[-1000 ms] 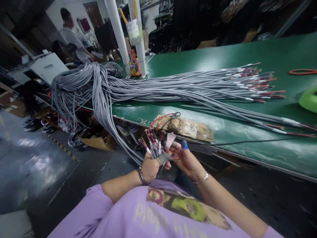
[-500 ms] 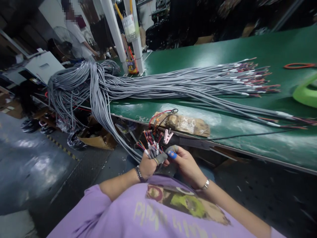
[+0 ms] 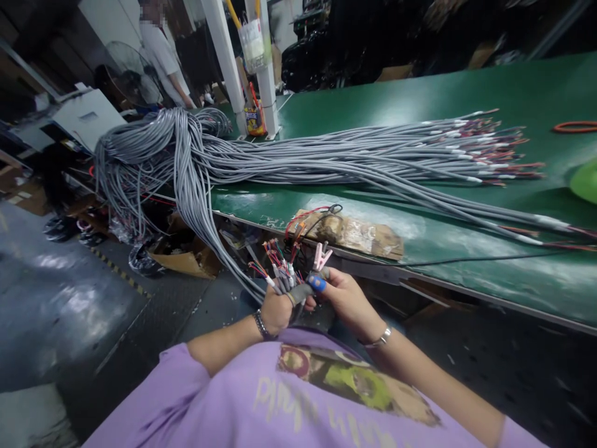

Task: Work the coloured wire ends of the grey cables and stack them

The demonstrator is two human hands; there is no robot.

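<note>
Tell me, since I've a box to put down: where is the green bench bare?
The widest bare stretch of the green bench lies behind the grey cables, right of the white posts. A smaller patch separates those cables from the brown board. Crowded: the left end, heaped with cables, and the near edge by the left hand and right hand.

My right hand (image 3: 352,305), open and apart from the left a second ago, now sits drawn in close; its blue-wrapped thumb (image 3: 318,284), upright then, is lowered against the forefinger, just beside my left thumb (image 3: 301,294). My left hand (image 3: 276,309) and its bundle of cable ends (image 3: 282,278) lie slightly further left. The pink clip (image 3: 321,256) (a pale, blurred wedge before) now shows two splayed arms. At far left, a co-worker (image 3: 164,59) stands nearer the white post (image 3: 224,62).
</note>
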